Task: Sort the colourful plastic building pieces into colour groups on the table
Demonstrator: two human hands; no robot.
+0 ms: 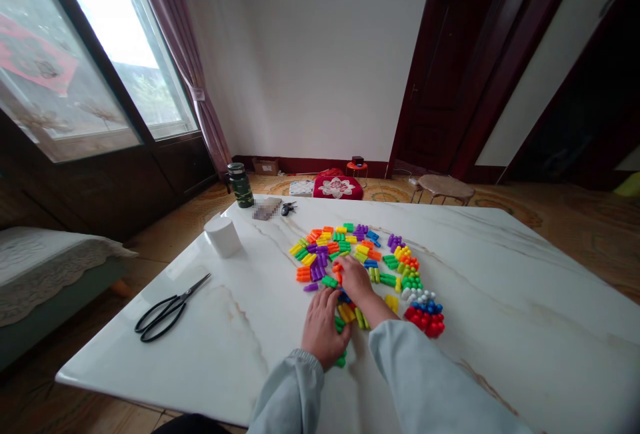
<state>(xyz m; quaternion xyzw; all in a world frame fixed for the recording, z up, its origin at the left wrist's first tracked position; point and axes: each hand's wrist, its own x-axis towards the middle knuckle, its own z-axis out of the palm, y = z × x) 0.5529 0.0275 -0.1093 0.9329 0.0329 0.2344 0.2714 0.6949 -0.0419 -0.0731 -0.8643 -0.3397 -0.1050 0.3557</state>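
Note:
Many bullet-shaped plastic toy pieces in bright colours lie grouped on a white marble-patterned table. My right hand reaches over the middle of them, its fingers closed on an orange toy piece. Nearer to me, my left hand rests over the near left pieces, fingers stretched forward and thumb apart. Green pieces and yellow pieces show around its thumb. What lies under its palm is hidden. At the right of the group are clusters of red round-tipped pieces and white ones.
Black-handled scissors lie on the table's left side. A white roll, a dark flask, a blurred flat object and keys are at the far left. Beyond the table stand a red cloth-covered seat and a stool.

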